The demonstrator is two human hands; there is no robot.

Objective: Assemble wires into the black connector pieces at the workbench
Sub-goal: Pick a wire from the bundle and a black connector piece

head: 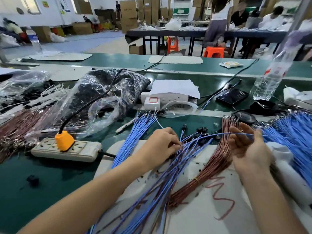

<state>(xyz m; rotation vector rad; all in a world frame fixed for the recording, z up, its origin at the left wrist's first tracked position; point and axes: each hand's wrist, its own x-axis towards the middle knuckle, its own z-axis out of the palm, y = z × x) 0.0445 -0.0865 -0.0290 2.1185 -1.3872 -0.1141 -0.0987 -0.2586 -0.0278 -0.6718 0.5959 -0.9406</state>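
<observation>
Pinches blue wires [168, 174] with left hand [162, 144], holds single blue wire [219, 133] in right hand [246, 146], above worktop [42, 174].

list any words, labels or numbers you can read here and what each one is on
None can be read.
Water bottle label: red print, blurred.
Cardboard boxes: faint print, too small.
Yellow wall sign: blurred.
Power strip end label: too small.
Red scribble on the white mat: a zigzag, no clear letters.
</observation>
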